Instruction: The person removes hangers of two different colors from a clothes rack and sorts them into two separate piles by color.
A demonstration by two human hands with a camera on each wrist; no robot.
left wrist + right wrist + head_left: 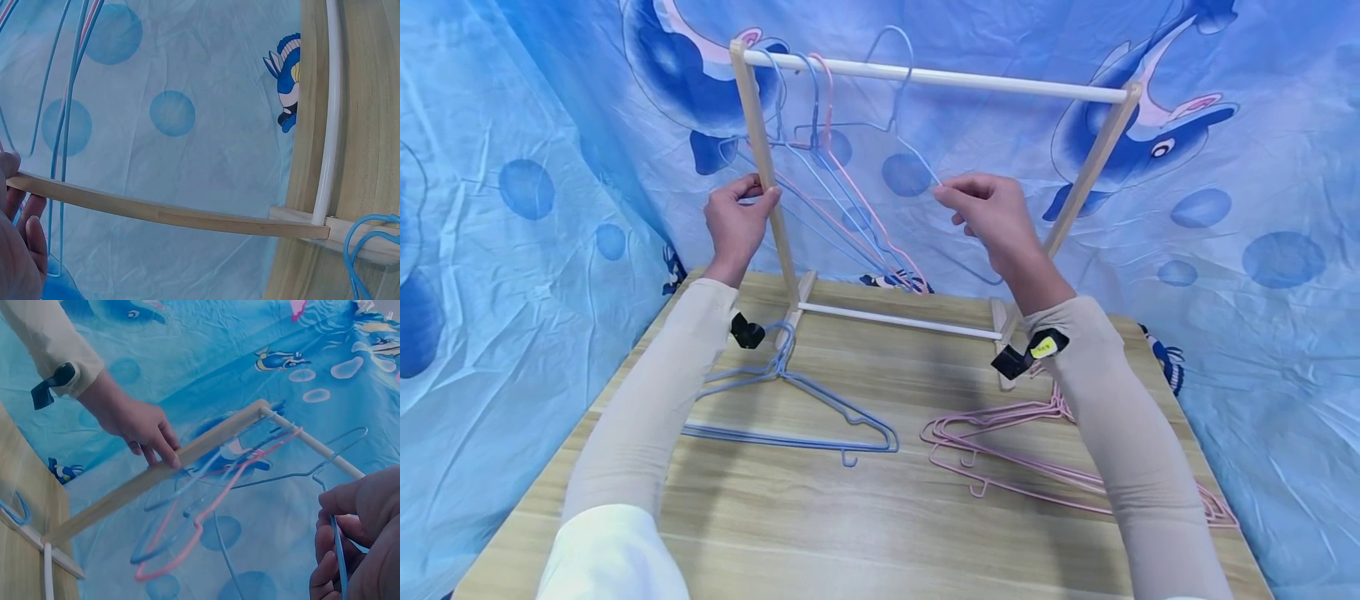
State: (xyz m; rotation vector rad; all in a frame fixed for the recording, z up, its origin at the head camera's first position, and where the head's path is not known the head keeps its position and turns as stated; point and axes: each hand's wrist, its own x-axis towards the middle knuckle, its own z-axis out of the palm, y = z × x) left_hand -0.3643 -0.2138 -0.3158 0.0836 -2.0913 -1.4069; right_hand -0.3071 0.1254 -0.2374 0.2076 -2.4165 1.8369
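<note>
My left hand (737, 221) grips the left wooden post (784, 250) of a small hanger rack, thumb on the near side. With thumb and fingers my right hand (988, 212) pinches one shoulder of a blue clothes hanger (896, 112). That hanger's hook loops over the white top rail (1000, 79), near the middle, and its lower part lies behind the hand. In the right wrist view, the blue hanger (340, 550) runs down through the curled fingers. Left of it, a pink hanger (830, 92) and blue hangers (815, 100) hang close together near the left post.
Several blue hangers (782, 375) lie stacked on the wooden table (850, 533) at the left front. Several pink hangers (1052, 408) lie at the right, partly under my right forearm. A white lower bar (895, 318) joins the rack's feet. Blue patterned cloth (1225, 250) hangs behind and around.
</note>
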